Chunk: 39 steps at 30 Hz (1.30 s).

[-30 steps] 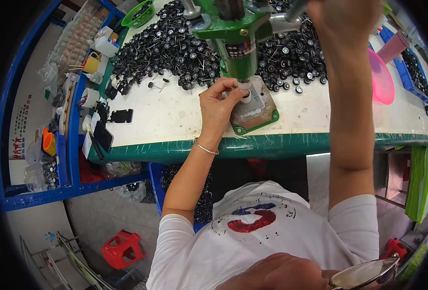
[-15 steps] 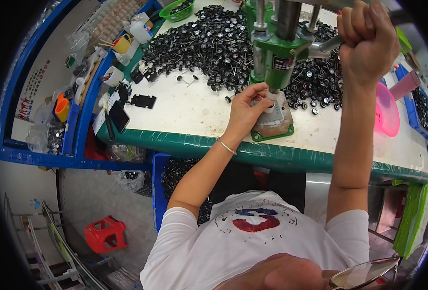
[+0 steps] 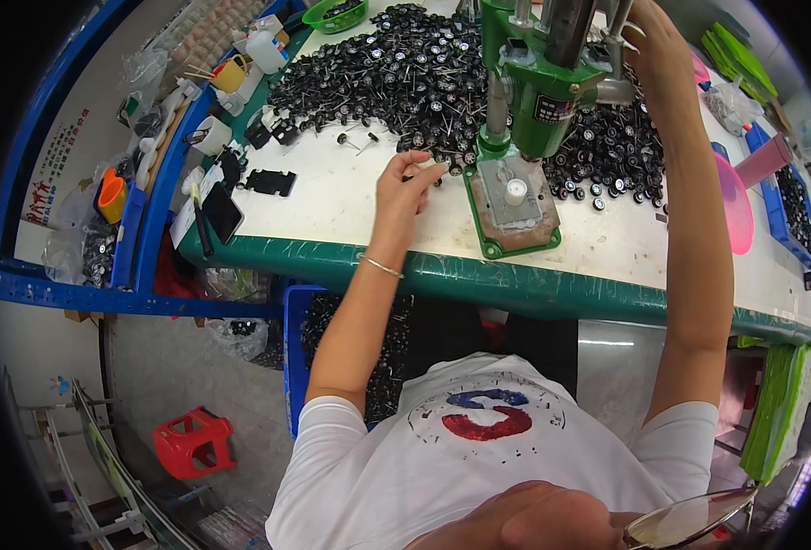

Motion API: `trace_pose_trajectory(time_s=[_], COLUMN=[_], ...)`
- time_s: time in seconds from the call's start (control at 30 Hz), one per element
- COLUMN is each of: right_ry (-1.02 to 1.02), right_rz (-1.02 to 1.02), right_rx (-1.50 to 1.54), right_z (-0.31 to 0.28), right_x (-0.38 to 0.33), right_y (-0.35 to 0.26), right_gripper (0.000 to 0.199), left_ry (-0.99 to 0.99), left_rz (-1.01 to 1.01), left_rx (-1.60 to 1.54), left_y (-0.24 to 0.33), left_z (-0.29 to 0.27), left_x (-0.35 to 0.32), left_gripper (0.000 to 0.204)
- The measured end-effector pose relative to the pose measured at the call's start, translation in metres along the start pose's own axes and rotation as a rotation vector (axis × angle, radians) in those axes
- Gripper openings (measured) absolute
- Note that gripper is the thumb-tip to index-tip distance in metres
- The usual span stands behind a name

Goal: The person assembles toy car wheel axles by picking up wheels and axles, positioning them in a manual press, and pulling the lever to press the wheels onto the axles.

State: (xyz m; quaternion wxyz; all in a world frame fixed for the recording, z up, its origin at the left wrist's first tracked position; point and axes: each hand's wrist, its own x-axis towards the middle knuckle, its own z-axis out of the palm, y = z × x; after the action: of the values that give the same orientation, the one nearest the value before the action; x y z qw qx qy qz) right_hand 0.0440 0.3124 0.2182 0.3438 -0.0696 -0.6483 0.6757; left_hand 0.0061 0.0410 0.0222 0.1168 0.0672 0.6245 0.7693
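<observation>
A green hand press point(image 3: 541, 119) stands at the far edge of the bench, its head raised above the metal base plate point(image 3: 508, 213). A white round fixture point(image 3: 515, 192) stands uncovered on that plate. My left hand point(image 3: 398, 197) is left of the plate, thumb and forefinger closed together beside the wheel pile; a small dark bit shows at the fingers, too small to name. At the top edge, my right hand point(image 3: 655, 41) is curled at the press lever, which is mostly hidden. Black toy wheels on metal axles point(image 3: 396, 78) lie heaped behind and around the press.
A black phone point(image 3: 222, 214) and a black flat part point(image 3: 270, 181) lie at the left. A green basket point(image 3: 336, 20) stands at the back, a pink bowl point(image 3: 737, 206) at the right. The green bench edge point(image 3: 460, 280) runs before me; a blue bin point(image 3: 297, 367) sits below.
My left hand has left the white fixture and moved left to the wheel pile. My right hand has gone up and away, and the press head has risen off the fixture.
</observation>
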Motion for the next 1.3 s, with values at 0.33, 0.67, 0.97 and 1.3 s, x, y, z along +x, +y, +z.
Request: trace_pose_trajectory(time_s=[0.33, 0.67, 0.97, 1.3], right_ry=[-0.455, -0.286, -0.389, -0.438], right_rz=[-0.077, -0.194, -0.258, -0.394], right_rx=[-0.927, -0.812, -0.405, -0.644], right_z=[-0.116, -0.116, -0.022, -0.022], right_x=[-0.11, -0.126, -0.138, -0.148], right_y=[0.129, 0.147, 0.128, 0.135], right_gripper=[0.026, 0.028, 0.026, 0.015], left_ry=[-0.089, -0.161, -0.304, -0.251], left_rz=[0.438, -0.09, -0.075, -0.068], left_rx=[0.871, -0.103, -0.036, -0.072], left_y=[-0.015, 0.012, 0.015, 0.019], left_z=[-0.007, 0.011, 0.041, 0.038], left_x=[0.008, 0.003, -0.014, -0.022], left_gripper=[0.017, 0.022, 0.036, 0.032])
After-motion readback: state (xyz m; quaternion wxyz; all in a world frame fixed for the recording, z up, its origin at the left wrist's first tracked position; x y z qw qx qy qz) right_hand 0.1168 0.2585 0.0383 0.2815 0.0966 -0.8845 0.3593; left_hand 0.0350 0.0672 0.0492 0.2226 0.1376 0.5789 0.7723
